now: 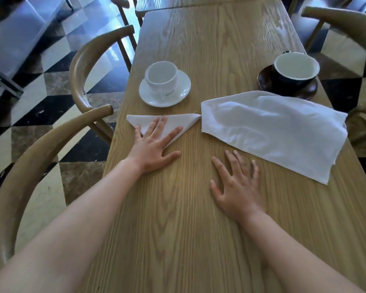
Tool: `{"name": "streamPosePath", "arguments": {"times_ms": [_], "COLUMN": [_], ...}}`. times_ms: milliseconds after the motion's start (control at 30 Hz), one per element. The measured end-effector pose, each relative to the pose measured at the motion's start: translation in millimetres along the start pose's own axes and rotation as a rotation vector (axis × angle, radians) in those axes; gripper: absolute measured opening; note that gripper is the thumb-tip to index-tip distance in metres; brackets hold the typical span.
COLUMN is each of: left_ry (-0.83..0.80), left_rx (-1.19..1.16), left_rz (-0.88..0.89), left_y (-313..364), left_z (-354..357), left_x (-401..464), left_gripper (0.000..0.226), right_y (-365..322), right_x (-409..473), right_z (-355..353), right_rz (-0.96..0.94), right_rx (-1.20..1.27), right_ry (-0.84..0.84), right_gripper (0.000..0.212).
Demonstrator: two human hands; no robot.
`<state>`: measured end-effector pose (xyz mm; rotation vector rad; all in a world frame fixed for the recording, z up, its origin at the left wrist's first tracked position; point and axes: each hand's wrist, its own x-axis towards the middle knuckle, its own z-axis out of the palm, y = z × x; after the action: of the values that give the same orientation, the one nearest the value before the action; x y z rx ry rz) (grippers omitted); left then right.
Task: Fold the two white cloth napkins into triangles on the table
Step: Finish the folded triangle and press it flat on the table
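Observation:
A small white napkin folded into a triangle (184, 121) lies on the wooden table (209, 39), near its left edge. My left hand (154, 144) rests flat on it with straight, spread fingers, covering its middle. To the right lies a larger white napkin (273, 130), loosely spread and wrinkled, its far right corner hanging over the table edge. My right hand (237, 187) lies flat on the bare wood just in front of that napkin, fingers spread, a little short of its near edge.
A white cup on a white saucer (185, 89) stands behind the folded napkin. A dark cup (294, 70) on a dark saucer stands behind the large napkin. Wooden chairs (87, 60) flank the table on both sides.

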<state>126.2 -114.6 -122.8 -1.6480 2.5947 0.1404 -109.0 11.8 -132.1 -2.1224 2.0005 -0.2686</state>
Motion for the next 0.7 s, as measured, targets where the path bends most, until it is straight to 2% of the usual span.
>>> {"name": "streamPosePath", "arguments": {"times_ms": [300,433,467,600,700], "left_ry": [0.025,0.264,0.281,0.128,0.099], "left_rx": [-0.073,-0.218,-0.251,-0.225,-0.25], "left_rz": [-0.07,-0.195,-0.242,-0.434,-0.491], "left_y": [3,43,58,112,126], "left_z": [-1,6,10,32,26], "left_x": [-5,-58,-84,-178,-189], "left_gripper": [0.076,0.068,0.066,0.066,0.068], "right_y": [-1,1,1,-2,7], "right_x": [3,3,3,-4,-3], "right_z": [4,3,1,-11,-26], "right_rz": [-0.013,-0.006,-0.002,-0.015,-0.136], "right_rx": [0.006,0.012,0.013,0.027,0.08], "right_ry": [0.039,0.019,0.006,-0.051,0.078], "right_gripper": [0.059,0.059,0.059,0.057,0.05]}}
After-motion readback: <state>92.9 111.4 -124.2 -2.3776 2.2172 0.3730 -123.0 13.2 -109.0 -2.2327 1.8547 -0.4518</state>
